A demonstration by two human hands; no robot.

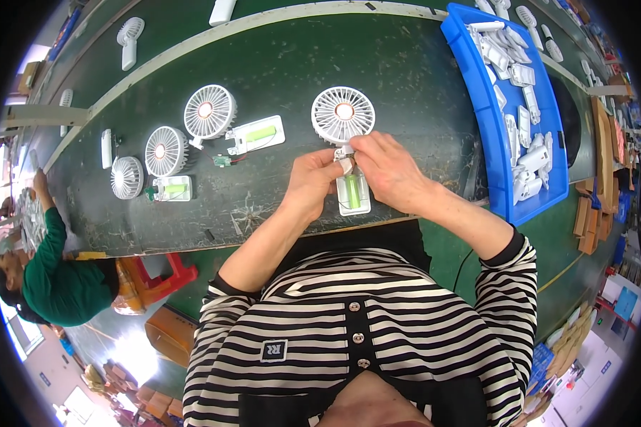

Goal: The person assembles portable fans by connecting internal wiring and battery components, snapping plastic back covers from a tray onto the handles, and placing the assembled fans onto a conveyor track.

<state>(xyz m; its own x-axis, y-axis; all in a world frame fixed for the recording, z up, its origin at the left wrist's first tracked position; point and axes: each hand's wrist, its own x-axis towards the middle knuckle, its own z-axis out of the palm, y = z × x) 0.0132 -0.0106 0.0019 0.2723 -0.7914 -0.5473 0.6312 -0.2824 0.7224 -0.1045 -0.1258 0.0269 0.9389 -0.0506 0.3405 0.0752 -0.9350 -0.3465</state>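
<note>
A white handheld fan point(343, 114) lies on the dark green worktable, its round grille facing up. Below its head is an open white handle shell point(364, 203) with a light green battery cell point(353, 192) in it. My left hand point(312, 181) is closed, fingertips pinching around the joint between fan head and shell. From the other side my right hand point(388, 171) pinches at the fan's neck. Small parts between my fingertips are mostly hidden. To the left lie more fan heads point(210, 114), wired to small green circuit boards point(222, 161) and open shells with batteries point(258, 135).
A blue bin point(502, 142) full of white handle parts stands on the right. Further white fans point(129, 43) lie beyond the pale rail point(192, 44) at the back. At the far left, a person in green point(71, 285) works at the table near a red stool point(171, 274).
</note>
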